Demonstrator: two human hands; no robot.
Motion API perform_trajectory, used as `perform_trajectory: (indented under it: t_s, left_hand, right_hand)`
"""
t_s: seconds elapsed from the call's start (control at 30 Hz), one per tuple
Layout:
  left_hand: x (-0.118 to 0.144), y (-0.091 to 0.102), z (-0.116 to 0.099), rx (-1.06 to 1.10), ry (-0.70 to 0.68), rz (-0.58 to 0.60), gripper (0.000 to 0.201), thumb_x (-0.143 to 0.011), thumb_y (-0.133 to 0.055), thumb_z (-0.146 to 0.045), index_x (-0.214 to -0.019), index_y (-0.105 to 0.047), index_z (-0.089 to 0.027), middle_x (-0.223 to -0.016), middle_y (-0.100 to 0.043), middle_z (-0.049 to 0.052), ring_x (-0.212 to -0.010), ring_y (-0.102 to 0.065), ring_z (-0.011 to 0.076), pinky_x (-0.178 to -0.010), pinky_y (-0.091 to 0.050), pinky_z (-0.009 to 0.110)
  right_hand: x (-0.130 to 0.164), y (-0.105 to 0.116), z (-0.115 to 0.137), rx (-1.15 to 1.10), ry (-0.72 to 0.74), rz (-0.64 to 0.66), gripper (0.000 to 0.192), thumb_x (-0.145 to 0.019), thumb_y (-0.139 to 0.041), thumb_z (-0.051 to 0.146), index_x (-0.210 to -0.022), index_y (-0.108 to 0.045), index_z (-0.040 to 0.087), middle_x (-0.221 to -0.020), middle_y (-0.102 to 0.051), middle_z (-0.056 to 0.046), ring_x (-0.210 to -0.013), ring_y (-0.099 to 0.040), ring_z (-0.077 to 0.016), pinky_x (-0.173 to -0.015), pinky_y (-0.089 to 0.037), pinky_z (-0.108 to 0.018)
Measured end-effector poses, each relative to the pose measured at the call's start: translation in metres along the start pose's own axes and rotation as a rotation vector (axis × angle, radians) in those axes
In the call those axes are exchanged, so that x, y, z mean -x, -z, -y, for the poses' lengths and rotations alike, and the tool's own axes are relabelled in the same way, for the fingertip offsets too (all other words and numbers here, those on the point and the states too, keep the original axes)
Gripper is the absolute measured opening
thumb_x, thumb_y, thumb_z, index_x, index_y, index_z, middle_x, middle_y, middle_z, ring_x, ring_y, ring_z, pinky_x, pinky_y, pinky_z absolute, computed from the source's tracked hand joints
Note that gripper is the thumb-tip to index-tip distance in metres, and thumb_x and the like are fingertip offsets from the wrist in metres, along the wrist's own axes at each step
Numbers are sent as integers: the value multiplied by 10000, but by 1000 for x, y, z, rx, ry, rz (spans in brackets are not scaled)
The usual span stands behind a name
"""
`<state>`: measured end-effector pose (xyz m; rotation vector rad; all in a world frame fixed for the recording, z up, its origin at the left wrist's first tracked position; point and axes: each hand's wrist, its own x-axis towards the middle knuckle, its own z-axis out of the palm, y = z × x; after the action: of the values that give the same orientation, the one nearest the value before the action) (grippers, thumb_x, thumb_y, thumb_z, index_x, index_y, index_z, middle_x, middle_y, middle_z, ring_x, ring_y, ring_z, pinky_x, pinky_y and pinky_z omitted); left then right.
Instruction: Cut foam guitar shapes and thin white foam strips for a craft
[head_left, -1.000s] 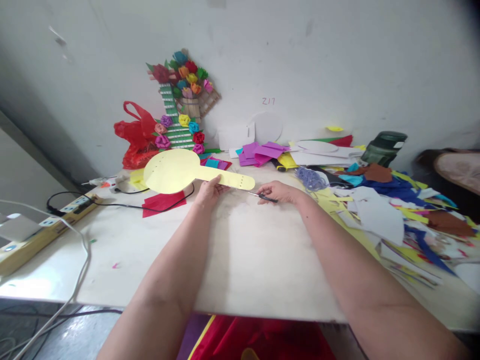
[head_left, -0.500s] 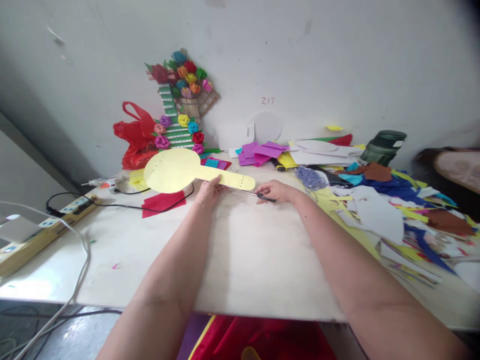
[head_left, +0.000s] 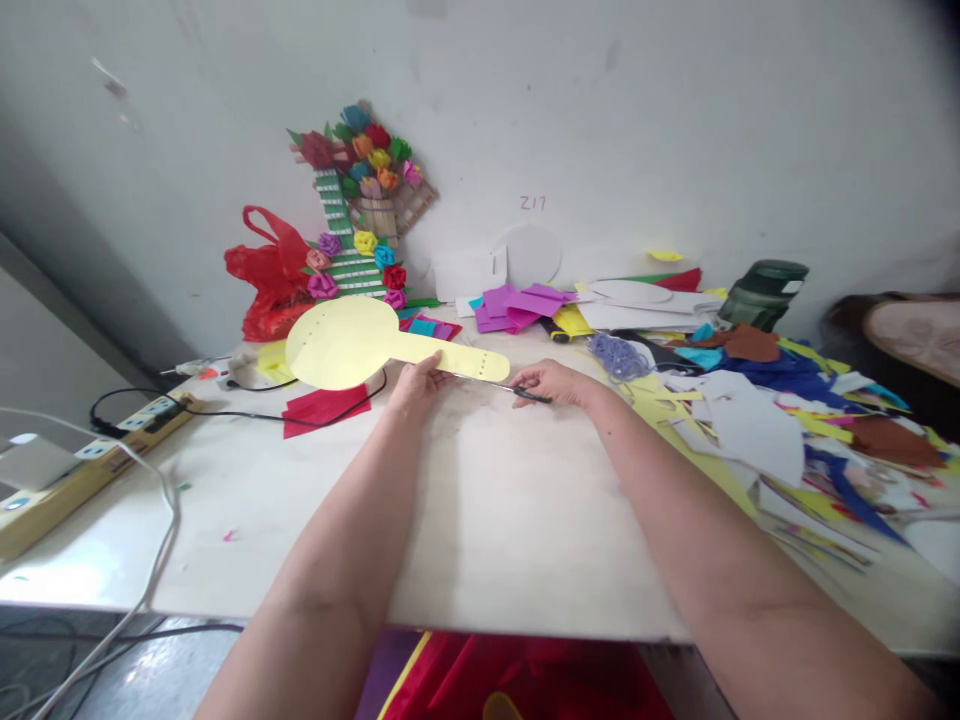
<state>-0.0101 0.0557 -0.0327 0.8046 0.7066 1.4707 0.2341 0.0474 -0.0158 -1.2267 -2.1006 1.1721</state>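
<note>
A pale yellow paper cutout [head_left: 341,342], round at the left with a long strip to the right, is held above the table. My left hand [head_left: 421,385] is closed on the lower edge of its strip, thumb on top. Small dark marks show near both ends. My right hand [head_left: 551,384] is closed round the dark handles of a pair of scissors [head_left: 531,397]. Their thin blades point left along the lower edge of the strip; whether they are parted I cannot tell.
Paper scraps [head_left: 757,420] cover the table's right side, near a ball of purple yarn [head_left: 621,356] and a dark green bottle [head_left: 763,295]. At left lie a power strip [head_left: 154,425], cables and red paper [head_left: 326,408]. A paper-flower craft [head_left: 367,210] leans on the wall.
Almost nothing differs. Both hands, the yellow cutout and the scissors keep their places; the whole view has shifted very slightly.
</note>
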Motion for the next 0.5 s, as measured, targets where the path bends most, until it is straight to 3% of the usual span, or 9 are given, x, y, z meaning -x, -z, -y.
perform_trajectory:
  t_s: [0.27,0.5]
  left_hand:
    - [-2,1,1,19,6,-8,241,-748,-577,-114,-989,-581,-104,-831,-692,97,-781,-665,226,-788,-531,360]
    - [-3,3,0,16,-2,-25,197,-761,-557,-116,-954,-588,-94,-791,-693,104,-780,-665,222,-797,-523,355]
  right_hand:
    - [-1,-1,1,-4,1,-31,512,-463,-766,425,-864,-663,126,-621,-581,23,-516,-445,-60,-513,-366,-201]
    - [6,-1,7,39,-84,120,459,-508,-748,472,-820,-671,144,-501,-537,27,-399,-410,-50,-407,-327,-192]
